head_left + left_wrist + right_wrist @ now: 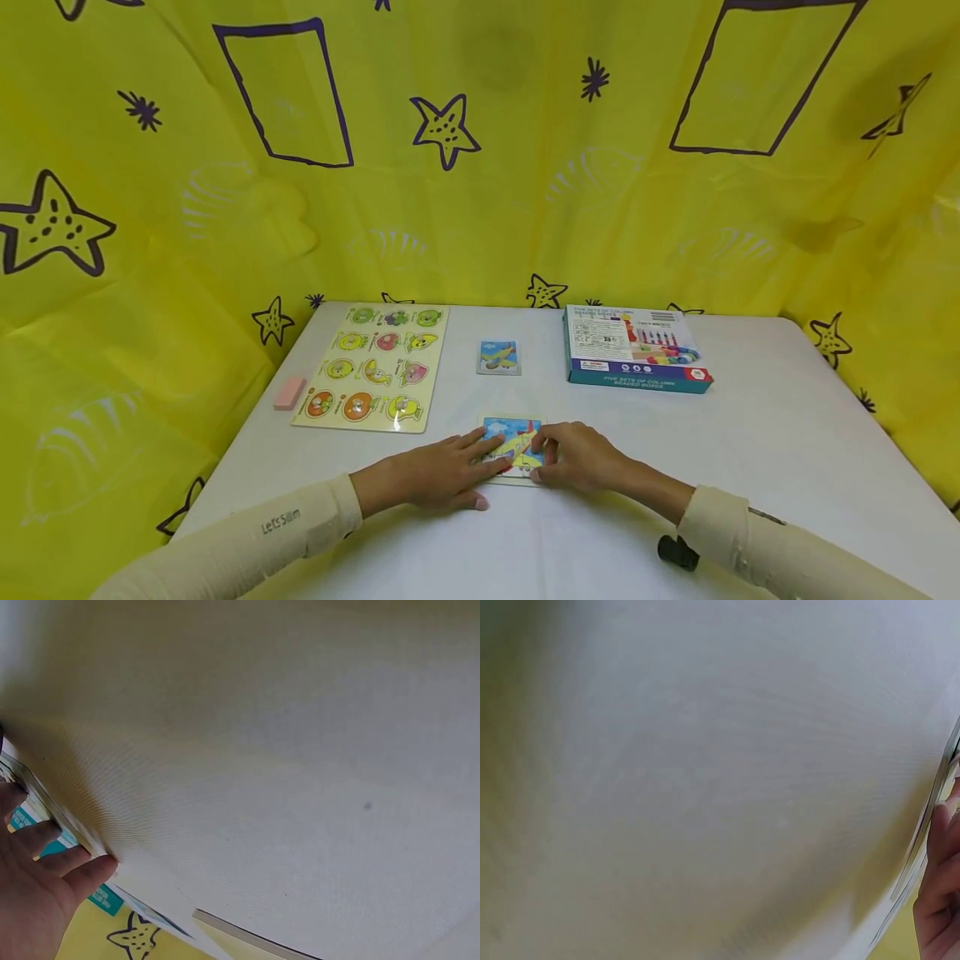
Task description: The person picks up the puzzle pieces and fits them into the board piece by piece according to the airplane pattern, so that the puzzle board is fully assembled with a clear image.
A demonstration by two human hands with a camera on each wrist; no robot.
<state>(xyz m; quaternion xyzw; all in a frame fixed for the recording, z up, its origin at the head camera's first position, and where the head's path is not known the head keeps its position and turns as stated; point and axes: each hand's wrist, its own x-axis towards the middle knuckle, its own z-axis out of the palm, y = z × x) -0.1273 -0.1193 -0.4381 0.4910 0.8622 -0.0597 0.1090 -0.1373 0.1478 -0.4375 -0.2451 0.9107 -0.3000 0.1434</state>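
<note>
A small jigsaw puzzle [512, 428] with a yellow plane on blue sky lies in a pale frame near the table's middle. My left hand [448, 472] rests on its left part with fingers spread and straight, the thumb on the tablecloth. From the right, my right hand [581, 457] curls its thumb and index finger at the puzzle's right side and grips there; its fingers hide that part. The left wrist view shows the left hand [37, 881] at the edge, and the right wrist view shows only part of the right hand [939, 892].
Behind the puzzle lies a small plane picture [498, 357]. A fruit board [431, 408] is at the left, beside a pink block [289, 393]. A flat toy box [637, 348] sits at the back right. Near the right sleeve is a black object [677, 552]. Yellow curtain [495, 225] encloses the table.
</note>
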